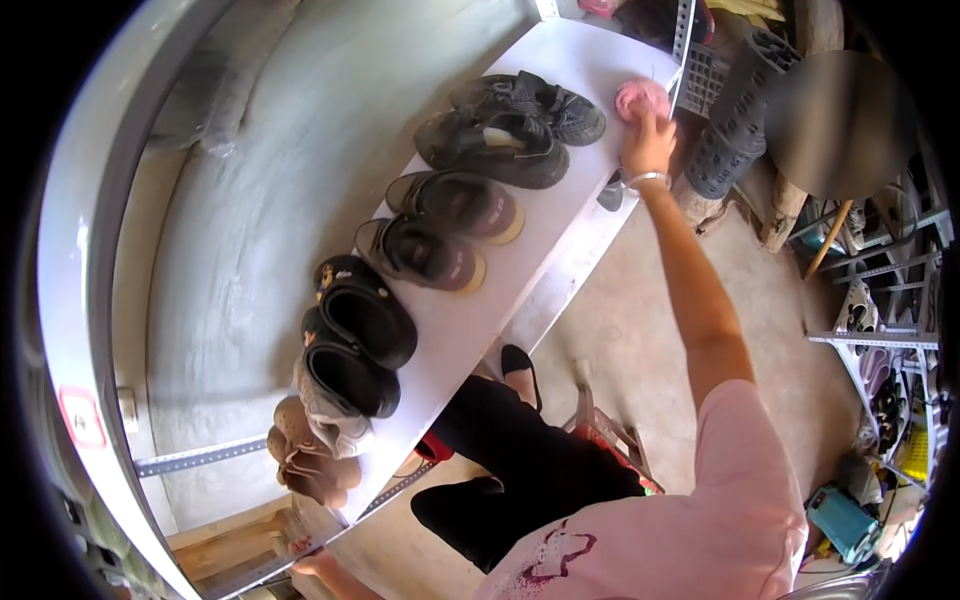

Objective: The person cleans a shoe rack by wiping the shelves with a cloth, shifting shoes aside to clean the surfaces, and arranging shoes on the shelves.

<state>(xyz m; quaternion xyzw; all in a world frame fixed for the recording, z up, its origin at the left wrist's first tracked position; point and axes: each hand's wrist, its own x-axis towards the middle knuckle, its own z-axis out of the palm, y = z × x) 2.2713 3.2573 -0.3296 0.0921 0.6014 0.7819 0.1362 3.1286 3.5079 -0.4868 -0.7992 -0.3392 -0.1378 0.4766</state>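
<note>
My right hand [650,145], with a bracelet at the wrist, is closed on a bunched pink cloth [640,100] and holds it against the white shelf board [545,250] near its far end. Beside the cloth sits a pair of black shoes [500,150]. Nearer along the board stand brown open-backed shoes [435,255], black clogs [360,315], a pale shoe [335,415] and tan shoes [310,455]. At the lower left my left hand [318,562] grips the metal shelf frame [375,505]; its fingers show only in part.
A grey wall [270,200] runs behind the shelf. Dark perforated cylinders [728,150] and wooden logs [785,215] stand beyond its far end. Another rack with shoes [880,345] is at the right, above a teal case [845,525]. A red-framed stool [605,430] stands on the floor near my legs.
</note>
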